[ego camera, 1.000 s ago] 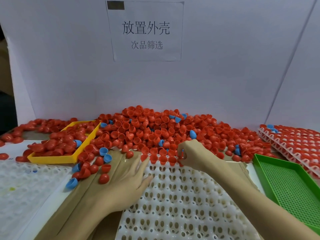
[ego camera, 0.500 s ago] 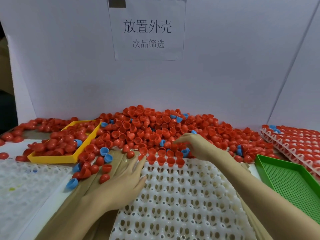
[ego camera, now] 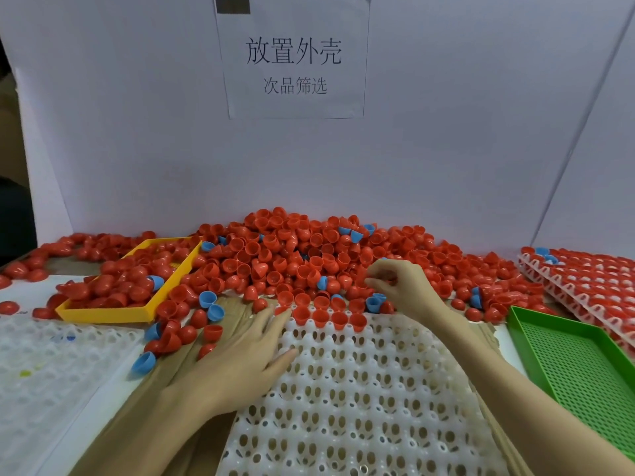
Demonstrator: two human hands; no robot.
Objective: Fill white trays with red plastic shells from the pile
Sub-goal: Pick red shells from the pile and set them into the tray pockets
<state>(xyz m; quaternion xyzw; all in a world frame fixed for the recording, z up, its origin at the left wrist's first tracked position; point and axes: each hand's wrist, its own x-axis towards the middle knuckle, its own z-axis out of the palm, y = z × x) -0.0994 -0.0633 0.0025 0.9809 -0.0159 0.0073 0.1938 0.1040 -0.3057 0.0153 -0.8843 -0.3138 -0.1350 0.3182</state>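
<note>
A big pile of red plastic shells (ego camera: pixel 295 249) lies against the back wall, with a few blue shells mixed in. A white tray (ego camera: pixel 364 389) with many round sockets lies in front of me; several red shells (ego camera: pixel 321 317) sit in its far row. My left hand (ego camera: pixel 240 359) rests flat on the tray's left edge, fingers apart, holding nothing. My right hand (ego camera: pixel 398 286) reaches into the pile's front edge, fingers curled and pinching among red shells; whether it grips one is hidden by the fingers.
A yellow tray (ego camera: pixel 103 312) with red shells sits at left. A green perforated tray (ego camera: pixel 577 365) lies at right. Filled white trays (ego camera: pixel 584 276) are stacked far right. Another white tray (ego camera: pixel 44 365) lies near left. Loose blue shells (ego camera: pixel 211 305) lie on the cardboard.
My right hand moved from the tray's far row up and right into the pile. My left hand stayed on the tray's left edge, shifting slightly.
</note>
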